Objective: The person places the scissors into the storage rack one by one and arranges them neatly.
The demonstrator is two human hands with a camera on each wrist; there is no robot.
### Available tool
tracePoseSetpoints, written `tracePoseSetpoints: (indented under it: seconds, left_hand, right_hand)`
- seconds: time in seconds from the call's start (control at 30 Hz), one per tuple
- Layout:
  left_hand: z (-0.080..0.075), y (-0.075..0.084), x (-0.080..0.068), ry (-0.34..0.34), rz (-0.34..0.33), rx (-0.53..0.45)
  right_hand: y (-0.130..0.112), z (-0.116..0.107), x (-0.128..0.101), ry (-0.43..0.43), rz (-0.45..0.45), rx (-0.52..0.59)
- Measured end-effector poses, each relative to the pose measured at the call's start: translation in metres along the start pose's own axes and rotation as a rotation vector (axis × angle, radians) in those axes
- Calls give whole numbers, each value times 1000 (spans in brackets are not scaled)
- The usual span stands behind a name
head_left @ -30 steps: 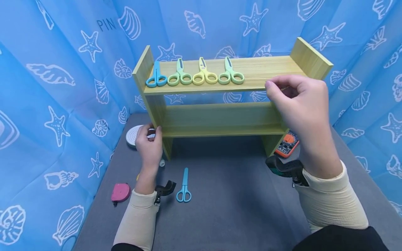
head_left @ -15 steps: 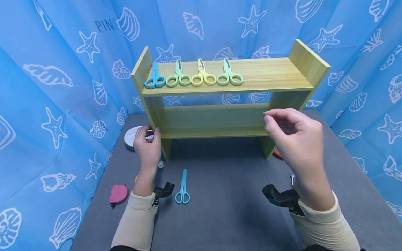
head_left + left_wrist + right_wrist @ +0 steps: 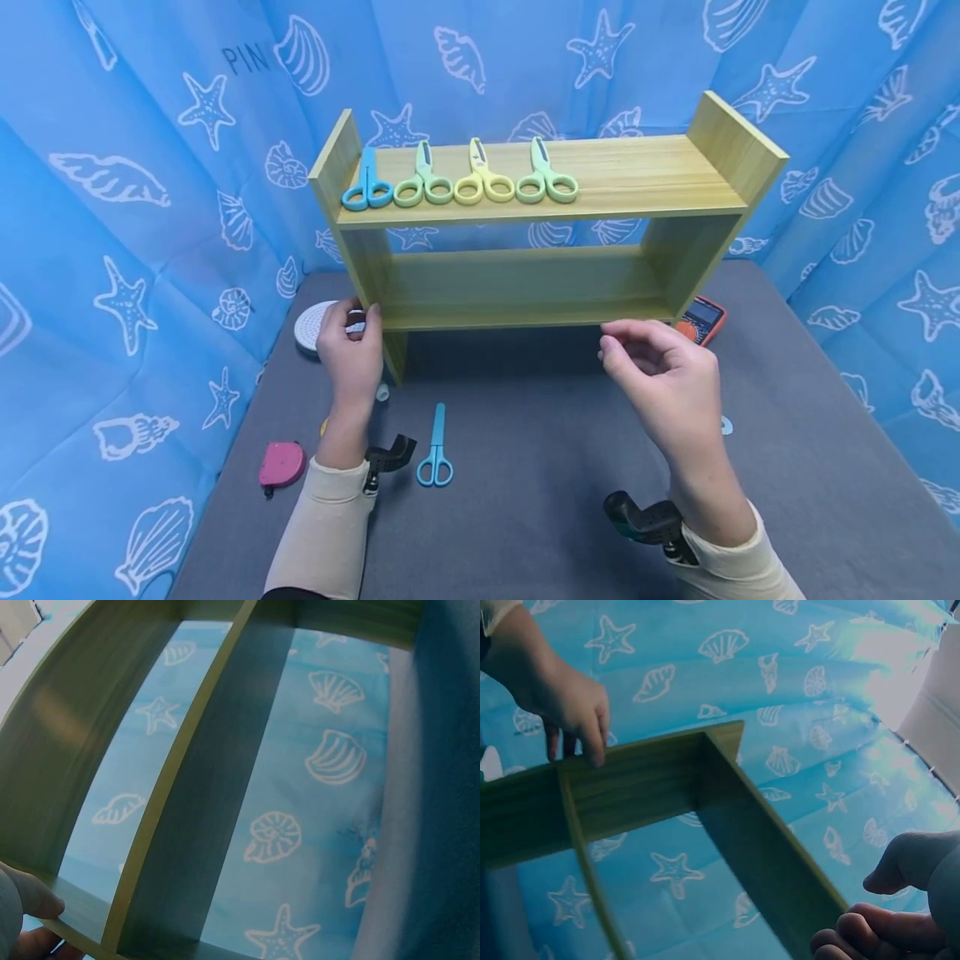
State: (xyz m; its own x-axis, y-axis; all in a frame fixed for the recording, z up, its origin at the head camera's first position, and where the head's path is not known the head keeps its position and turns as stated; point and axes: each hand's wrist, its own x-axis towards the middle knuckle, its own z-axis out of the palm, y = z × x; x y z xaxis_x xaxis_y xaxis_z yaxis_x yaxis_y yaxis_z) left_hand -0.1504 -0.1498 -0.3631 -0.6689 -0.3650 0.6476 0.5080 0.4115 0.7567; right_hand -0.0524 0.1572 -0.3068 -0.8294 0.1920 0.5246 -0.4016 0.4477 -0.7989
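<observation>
A two-tier wooden shelf stands on the grey table. On its top board lie several small scissors in a row: blue, green, yellow and green. My left hand grips the shelf's left side panel low down; its thumb shows on the panel edge in the left wrist view. In front of the shelf's lower right, my right hand hovers with loosely curled fingers and holds nothing.
Another pair of blue scissors lies on the table near my left wrist, with a pink tape measure further left. A white round disc sits behind my left hand, and an orange multimeter by the shelf's right leg. Blue patterned curtains enclose the table.
My right hand has come down from the front edge of the top board to below the lower board, and towards me. The left hand has kept its grip on the side panel.
</observation>
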Motion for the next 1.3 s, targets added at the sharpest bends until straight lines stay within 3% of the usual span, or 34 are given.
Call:
tracePoseSetpoints:
  seconds: [0.37,0.83,0.93,1.17,1.3]
  left_hand:
    - [-1,1,0,-9,-1,6]
    - [-1,2,1,-8,-12,2]
    - [2,-4,0,-5,-13,6]
    - [5,-38,0,-2,-43,43]
    - [5,-38,0,-6,-48,38]
  right_hand:
    - [24,23,-31,-108,66,-14]
    - [37,70,-70,-318,104,74]
    - [39,83,-77,-369,122,55]
    - [51,117,-91,-466,163,25]
    - [59,134,-98,-519,174,-1]
